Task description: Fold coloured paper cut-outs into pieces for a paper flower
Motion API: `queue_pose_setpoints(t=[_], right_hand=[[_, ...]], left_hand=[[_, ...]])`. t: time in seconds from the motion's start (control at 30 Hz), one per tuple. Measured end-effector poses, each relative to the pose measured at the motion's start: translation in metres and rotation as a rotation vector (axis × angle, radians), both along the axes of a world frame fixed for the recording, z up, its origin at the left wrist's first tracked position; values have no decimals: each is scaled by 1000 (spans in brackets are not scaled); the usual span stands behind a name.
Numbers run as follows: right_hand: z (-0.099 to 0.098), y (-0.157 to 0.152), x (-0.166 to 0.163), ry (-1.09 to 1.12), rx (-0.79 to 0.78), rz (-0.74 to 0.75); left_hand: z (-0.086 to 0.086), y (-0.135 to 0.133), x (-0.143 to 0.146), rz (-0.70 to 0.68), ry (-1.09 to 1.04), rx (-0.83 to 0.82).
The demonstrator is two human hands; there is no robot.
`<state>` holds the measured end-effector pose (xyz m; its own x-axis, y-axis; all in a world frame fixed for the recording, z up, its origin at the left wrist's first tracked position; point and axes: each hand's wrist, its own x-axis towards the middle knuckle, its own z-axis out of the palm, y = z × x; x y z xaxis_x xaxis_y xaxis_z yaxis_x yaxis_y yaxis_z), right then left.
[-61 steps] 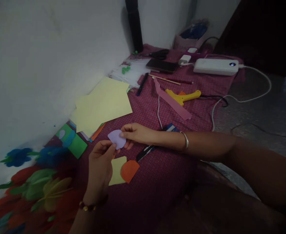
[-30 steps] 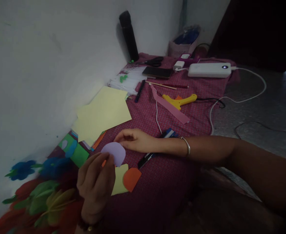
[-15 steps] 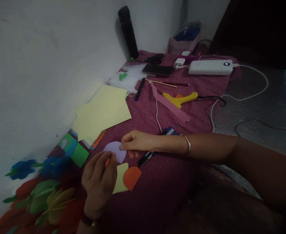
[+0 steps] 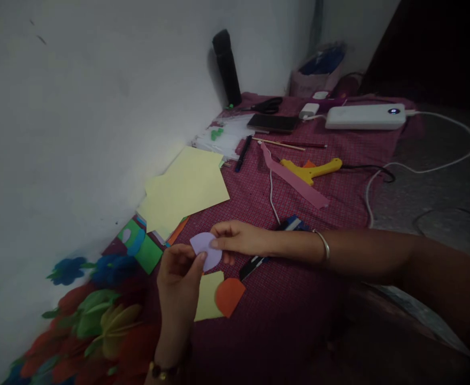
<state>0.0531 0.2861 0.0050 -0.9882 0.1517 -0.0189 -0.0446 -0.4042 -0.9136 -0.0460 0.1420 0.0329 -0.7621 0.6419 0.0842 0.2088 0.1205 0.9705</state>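
A small rounded lilac paper cut-out is held above the red checked cloth. My left hand pinches its lower left edge with thumb and fingertips. My right hand reaches in from the right and pinches its right edge. Just below lie a pale yellow paper piece and an orange rounded piece. A dark cutter lies under my right wrist.
Yellow sheets lie by the white wall. Farther back are a pink strip, a yellow glue gun, a pen, a phone, scissors, a black bottle and a white power bank with cables. Paper flowers lie at the left.
Both hands stay on the lilac piece; a second ago only the left hand held it up, then the right pinched it again. The camera view shifted slightly left.
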Motion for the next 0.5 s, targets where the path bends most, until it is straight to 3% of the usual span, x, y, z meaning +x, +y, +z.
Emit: queue_pose_setpoints(t=[0.2, 0.5], right_hand=[[-7, -4, -4, 12, 35, -10], [-14, -6, -6, -43, 109, -18]], left_hand=[[-4, -4, 0, 64, 50, -11], [-8, -5, 1, 6, 202, -88]])
